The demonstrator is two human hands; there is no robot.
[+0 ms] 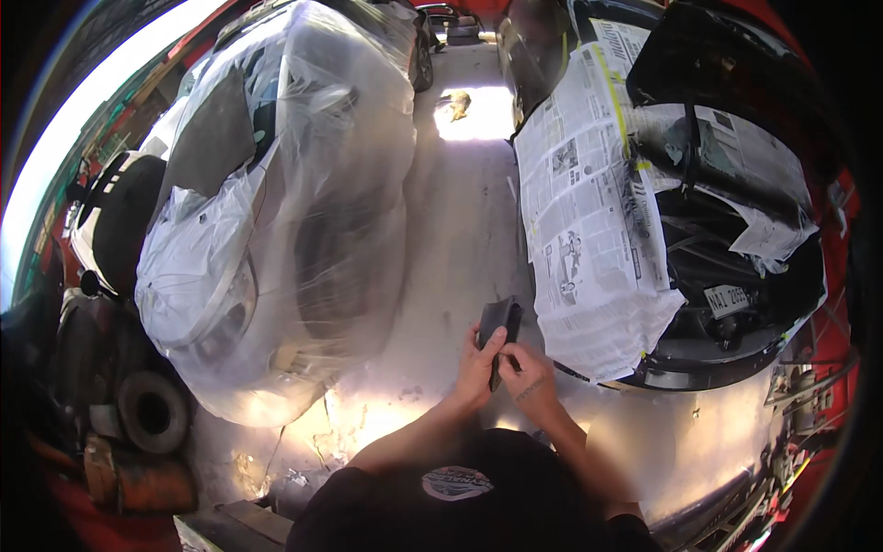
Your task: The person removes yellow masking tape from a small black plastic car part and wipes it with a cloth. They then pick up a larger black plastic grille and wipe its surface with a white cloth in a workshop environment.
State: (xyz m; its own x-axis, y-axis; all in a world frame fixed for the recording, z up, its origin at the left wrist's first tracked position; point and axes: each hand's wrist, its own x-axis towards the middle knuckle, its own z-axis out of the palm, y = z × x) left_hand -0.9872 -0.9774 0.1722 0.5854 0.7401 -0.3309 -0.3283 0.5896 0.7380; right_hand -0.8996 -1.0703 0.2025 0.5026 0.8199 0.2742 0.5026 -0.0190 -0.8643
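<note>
In front of my chest I hold a dark, flat, oblong piece [498, 316] whose exact kind I cannot make out. My left hand [477, 364] is closed round its left side, the thumb lying across its face. Lower down on the right, my right hand [527, 372] has its fingers pinched at the piece's edge. Those fingertips are partly hidden. The piece is tilted, its upper end pointing away from me, over the concrete floor [451, 267] between two cars.
At left stands a car under clear plastic sheeting [340, 184]. At right, a dark car [727, 368] with its hood up is masked with newspaper [589, 230]. A tyre [153, 412] and a rusty orange metal object [152, 478] lie lower left. Metal racks [814, 396] stand far right.
</note>
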